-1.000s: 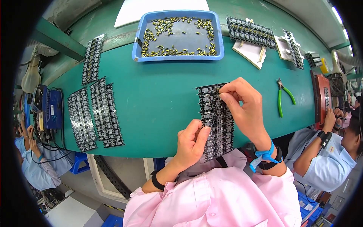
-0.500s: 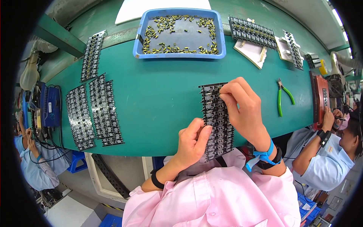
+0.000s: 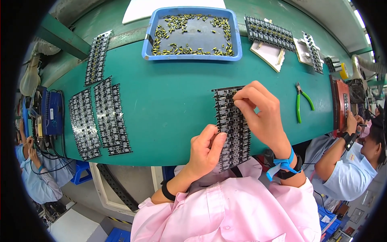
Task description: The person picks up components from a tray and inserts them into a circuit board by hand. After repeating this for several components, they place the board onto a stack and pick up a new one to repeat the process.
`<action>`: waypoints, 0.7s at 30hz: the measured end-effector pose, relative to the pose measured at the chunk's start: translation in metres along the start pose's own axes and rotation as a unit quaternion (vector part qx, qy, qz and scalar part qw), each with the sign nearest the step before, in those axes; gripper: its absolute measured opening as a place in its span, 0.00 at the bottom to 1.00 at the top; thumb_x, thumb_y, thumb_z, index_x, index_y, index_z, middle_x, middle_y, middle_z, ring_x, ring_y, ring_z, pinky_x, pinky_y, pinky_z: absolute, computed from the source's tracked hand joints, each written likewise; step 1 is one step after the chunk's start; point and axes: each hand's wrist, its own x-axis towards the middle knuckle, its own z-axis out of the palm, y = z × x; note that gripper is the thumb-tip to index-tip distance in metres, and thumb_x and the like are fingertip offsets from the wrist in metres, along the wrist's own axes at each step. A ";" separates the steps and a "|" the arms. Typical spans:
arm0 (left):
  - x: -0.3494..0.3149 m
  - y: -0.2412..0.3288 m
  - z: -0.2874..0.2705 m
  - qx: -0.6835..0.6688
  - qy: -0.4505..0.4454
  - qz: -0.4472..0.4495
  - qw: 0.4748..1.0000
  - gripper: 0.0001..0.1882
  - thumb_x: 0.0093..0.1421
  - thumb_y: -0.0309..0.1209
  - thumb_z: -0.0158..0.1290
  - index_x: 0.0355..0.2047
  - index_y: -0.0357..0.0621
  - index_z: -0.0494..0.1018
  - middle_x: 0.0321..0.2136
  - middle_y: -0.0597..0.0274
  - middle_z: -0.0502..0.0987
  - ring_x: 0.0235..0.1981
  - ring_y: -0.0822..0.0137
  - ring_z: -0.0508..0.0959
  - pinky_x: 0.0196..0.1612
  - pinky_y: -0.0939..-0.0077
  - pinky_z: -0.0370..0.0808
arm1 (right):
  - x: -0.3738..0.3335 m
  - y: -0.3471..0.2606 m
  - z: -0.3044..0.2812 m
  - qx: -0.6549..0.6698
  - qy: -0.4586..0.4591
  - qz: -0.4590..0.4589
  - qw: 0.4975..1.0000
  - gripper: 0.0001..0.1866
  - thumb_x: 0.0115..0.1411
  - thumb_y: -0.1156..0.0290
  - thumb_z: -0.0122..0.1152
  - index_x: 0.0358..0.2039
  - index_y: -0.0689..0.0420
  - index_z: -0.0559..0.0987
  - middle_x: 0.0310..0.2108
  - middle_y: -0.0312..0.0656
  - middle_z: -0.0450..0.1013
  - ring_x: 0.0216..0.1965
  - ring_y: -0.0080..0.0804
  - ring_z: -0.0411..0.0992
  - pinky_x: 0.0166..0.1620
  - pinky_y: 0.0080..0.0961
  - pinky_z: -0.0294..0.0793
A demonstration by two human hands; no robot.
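On the near edge of the green worktable [image 3: 173,109], just in front of my body, lies the long black circuit board panel [image 3: 233,128] that I work on. My left hand [image 3: 205,151] holds the near left side of this panel, with the fingers curled and closed on its edge, the thumb on the top. My right hand [image 3: 260,115] is over the far end of the panel, with the thumb and forefinger pinched together on something very small at the top row; I cannot tell what the small thing is. On my right wrist there is a blue wrist strap [image 3: 283,165], and on my left wrist a black band [image 3: 167,191].

Far behind the panel, at the back of the table, stands a blue plastic tray [image 3: 238,38] with many small yellow-green components [image 3: 189,49] spread inside. To the left of the panel, well apart from it, lie more black panels [image 3: 98,117] side by side, and one more [image 3: 96,58] lies further back on the left. To the right of the panel, near my right hand, lie small cutters with green handles [image 3: 302,105]. Right of the tray, other dark panels [image 3: 269,32] rest on the back part of the table. At the right side of the table sits another person in a light blue shirt [image 3: 346,169].
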 end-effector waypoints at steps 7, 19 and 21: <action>0.000 0.000 0.001 0.003 0.007 0.030 1.000 0.10 0.52 0.25 0.44 0.17 0.40 0.58 0.07 0.70 0.54 0.10 0.81 0.52 0.12 0.83 0.48 | 0.005 -0.002 0.001 -0.082 0.107 0.000 0.991 0.12 0.43 0.78 0.54 0.31 0.61 0.67 0.25 0.35 0.65 0.25 0.21 0.64 0.27 0.14 0.62; 0.000 -0.002 0.000 -0.016 0.011 0.044 0.999 0.10 0.52 0.25 0.44 0.16 0.40 0.58 0.07 0.72 0.54 0.10 0.83 0.51 0.12 0.84 0.47 | 0.002 0.005 -0.002 0.313 -0.024 0.218 0.924 0.12 0.46 0.77 0.53 0.32 0.62 0.66 0.23 0.33 0.65 0.25 0.14 0.63 0.28 0.11 0.63; 0.001 -0.004 0.000 -0.036 0.014 0.032 0.999 0.10 0.52 0.25 0.44 0.16 0.40 0.58 0.07 0.73 0.54 0.10 0.83 0.51 0.12 0.84 0.47 | 0.003 0.006 -0.002 0.313 -0.013 0.209 0.926 0.12 0.45 0.77 0.54 0.32 0.62 0.66 0.22 0.33 0.65 0.23 0.13 0.62 0.26 0.11 0.63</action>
